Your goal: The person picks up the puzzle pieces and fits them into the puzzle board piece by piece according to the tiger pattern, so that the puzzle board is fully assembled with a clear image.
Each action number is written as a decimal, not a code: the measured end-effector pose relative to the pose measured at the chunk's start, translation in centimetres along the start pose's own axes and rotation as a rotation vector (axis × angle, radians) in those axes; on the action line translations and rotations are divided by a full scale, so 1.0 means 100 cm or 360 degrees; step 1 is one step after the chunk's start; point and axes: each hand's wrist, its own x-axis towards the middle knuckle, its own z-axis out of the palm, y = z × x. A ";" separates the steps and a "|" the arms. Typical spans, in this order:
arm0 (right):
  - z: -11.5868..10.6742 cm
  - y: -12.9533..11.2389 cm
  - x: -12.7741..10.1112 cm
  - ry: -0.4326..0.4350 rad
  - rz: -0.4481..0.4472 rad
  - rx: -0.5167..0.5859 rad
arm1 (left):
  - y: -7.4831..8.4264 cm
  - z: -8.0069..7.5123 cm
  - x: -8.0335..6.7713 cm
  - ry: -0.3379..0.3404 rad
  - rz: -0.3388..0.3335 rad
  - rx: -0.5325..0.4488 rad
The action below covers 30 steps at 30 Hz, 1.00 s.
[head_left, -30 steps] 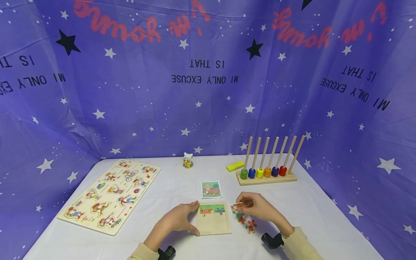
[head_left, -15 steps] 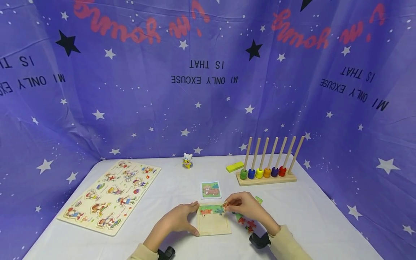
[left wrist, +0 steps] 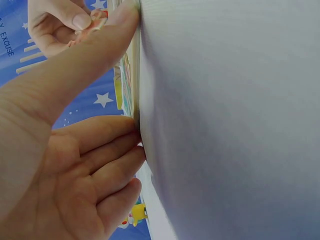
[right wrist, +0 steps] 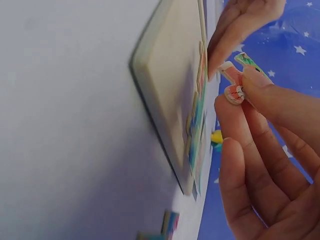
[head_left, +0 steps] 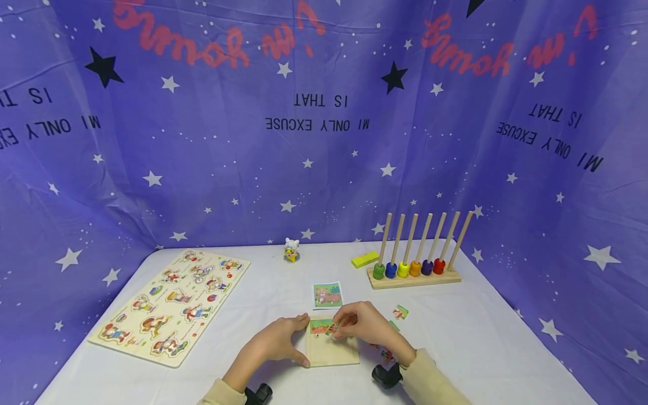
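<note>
A square wooden puzzle tray [head_left: 331,355] lies on the table, with joined pieces along its far side. My left hand [head_left: 275,339] is at its left edge, thumb at the near corner and fairly straight fingertips against the far one. Above the tray my right hand [head_left: 365,325] pinches a jigsaw puzzle piece [right wrist: 233,93] between thumb and fingers. The right wrist view shows that piece with red and green print, raised clear of the tray. Loose puzzle pieces [head_left: 400,311] lie to the right, some partly hidden by the right hand and forearm. Behind the tray lies a picture card [head_left: 327,295].
A large wooden peg puzzle board [head_left: 169,306] lies on the left. At the back are a small toy figure [head_left: 291,250], a yellow block [head_left: 365,259] and a rack of wooden pegs with coloured beads [head_left: 414,278]. A purple curtain [head_left: 324,185] hangs behind the white table.
My right hand has picked a puzzle piece from the loose ones and carried it leftward over the tray's joined pieces. The left hand has stayed at the tray's left edge.
</note>
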 end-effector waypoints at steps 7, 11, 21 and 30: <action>0.009 -0.002 0.008 -0.0046 -0.0051 -0.0065 | 0.001 -0.001 0.000 -0.0007 0.0000 -0.0020; 0.014 -0.004 0.012 -0.0077 -0.0056 -0.0086 | 0.001 -0.001 0.000 -0.0007 0.0008 -0.0017; 0.023 -0.007 0.019 -0.0077 -0.0041 -0.0070 | 0.001 -0.001 0.000 -0.0013 0.0009 -0.0014; 0.027 -0.009 0.025 -0.0054 -0.0107 -0.0156 | 0.002 -0.002 -0.002 -0.0016 0.0006 -0.0017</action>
